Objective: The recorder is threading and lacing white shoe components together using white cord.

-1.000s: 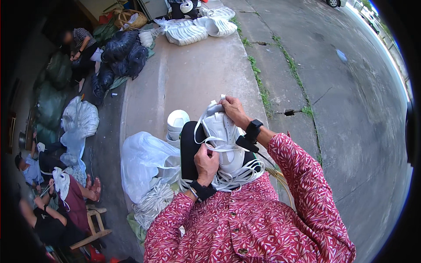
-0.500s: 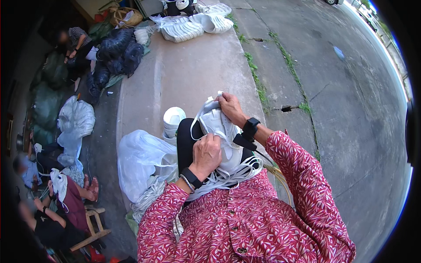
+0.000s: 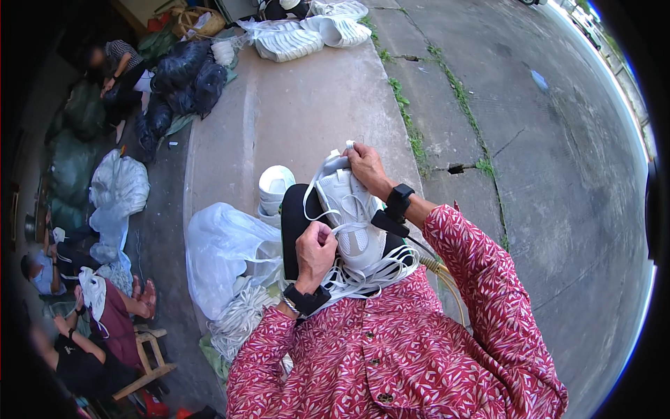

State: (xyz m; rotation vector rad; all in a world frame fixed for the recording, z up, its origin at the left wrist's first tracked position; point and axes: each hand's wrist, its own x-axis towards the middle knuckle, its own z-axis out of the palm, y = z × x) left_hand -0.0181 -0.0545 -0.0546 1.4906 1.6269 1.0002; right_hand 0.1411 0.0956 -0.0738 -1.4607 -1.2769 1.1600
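Observation:
A white sneaker upper (image 3: 359,246) lies across my dark-trousered lap, its toe toward me. My left hand (image 3: 315,253) is closed at the shoe's left side, pinching a flat white shoelace (image 3: 347,226) that runs from the lacing. The fingers of my right hand (image 3: 367,169) are wrapped round the collar at the far end, thumb side against the tongue. A loop of lace hangs over the shoe's left edge. Between the shoe and my shirt lies a loose bunch of white laces (image 3: 373,278). How far the lace passes through the eyelets is too small to tell.
Left of my lap are stacked white shoe pieces (image 3: 275,183), a clear plastic bag (image 3: 225,255) and a heap of white laces (image 3: 239,320). Bundled white uppers (image 3: 287,43) lie ahead. Black bags (image 3: 183,77) and several seated people are farther left, near a wooden stool (image 3: 149,359).
My left hand has drawn back to the left and toward me, turning so its pinched fingers show, pulling the lace out sideways. My right hand keeps its grip on the collar.

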